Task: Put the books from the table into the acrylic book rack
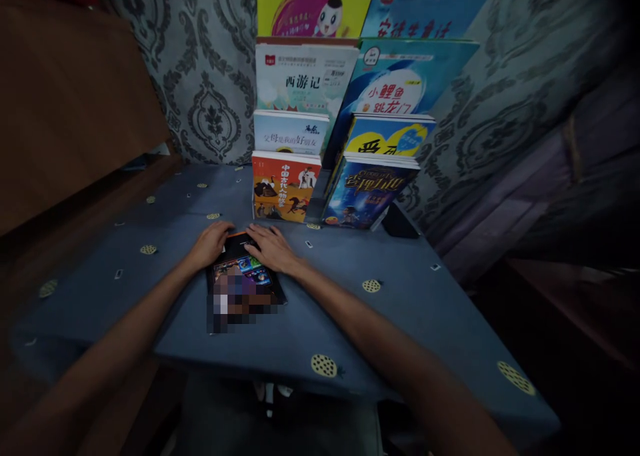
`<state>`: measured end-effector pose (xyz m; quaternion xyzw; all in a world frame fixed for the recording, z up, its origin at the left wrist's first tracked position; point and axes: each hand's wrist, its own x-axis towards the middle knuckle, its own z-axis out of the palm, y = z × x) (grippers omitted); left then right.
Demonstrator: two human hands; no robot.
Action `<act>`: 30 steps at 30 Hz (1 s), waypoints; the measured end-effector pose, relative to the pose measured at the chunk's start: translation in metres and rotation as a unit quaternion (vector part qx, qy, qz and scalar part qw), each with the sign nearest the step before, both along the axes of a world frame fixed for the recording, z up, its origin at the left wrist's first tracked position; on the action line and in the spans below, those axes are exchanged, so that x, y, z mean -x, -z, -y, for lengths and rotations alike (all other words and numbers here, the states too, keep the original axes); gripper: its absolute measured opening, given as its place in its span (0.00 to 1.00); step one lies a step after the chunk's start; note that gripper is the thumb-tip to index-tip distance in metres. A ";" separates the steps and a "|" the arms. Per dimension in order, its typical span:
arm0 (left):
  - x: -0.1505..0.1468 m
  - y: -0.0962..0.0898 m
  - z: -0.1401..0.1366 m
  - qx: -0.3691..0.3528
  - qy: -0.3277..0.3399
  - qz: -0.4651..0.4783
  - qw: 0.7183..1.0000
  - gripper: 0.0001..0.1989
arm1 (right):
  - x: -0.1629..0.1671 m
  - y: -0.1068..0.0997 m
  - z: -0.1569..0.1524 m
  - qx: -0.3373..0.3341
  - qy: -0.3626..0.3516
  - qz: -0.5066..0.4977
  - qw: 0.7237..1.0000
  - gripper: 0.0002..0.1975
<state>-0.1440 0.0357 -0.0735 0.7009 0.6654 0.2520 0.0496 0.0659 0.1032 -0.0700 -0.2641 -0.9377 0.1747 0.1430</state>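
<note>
A dark book (pixel 260 278) with an orange top edge and small colourful pictures lies flat on the blue tablecloth; part of its cover is blurred out. At its upper left corner is my left hand (pixel 211 244), fingers together and bent over the edge. My right hand (pixel 274 248) rests on the upper right part of the cover, its fingers stretched out and spread. Just beyond both hands, an orange book (pixel 285 186) and a blue book (pixel 370 193) stand upright in the front row of a display.
More books rise in tiers behind, among them a pale green one (pixel 305 76) and a teal one (pixel 400 76). A dark flat object (pixel 400 221) lies right of the stand. Patterned wallpaper (pixel 215 109) backs the table, with a brown wooden cabinet (pixel 75 109) at left.
</note>
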 end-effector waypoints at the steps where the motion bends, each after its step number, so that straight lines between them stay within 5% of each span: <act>1: 0.000 0.000 0.000 -0.004 0.000 0.001 1.000 0.19 | -0.001 0.000 0.002 0.000 0.002 0.003 1.000 0.26; 15: -0.023 0.025 0.014 -0.081 0.049 -0.037 0.995 0.19 | -0.058 -0.020 0.061 0.017 0.011 0.049 0.999 0.34; 25: -0.026 0.030 0.012 -0.089 0.036 -0.063 0.993 0.20 | -0.100 -0.032 0.096 0.083 -0.100 0.022 0.991 0.34; 30: -0.025 0.028 0.011 -0.097 0.041 -0.065 0.992 0.19 | -0.105 -0.035 0.095 0.111 -0.098 0.015 0.989 0.34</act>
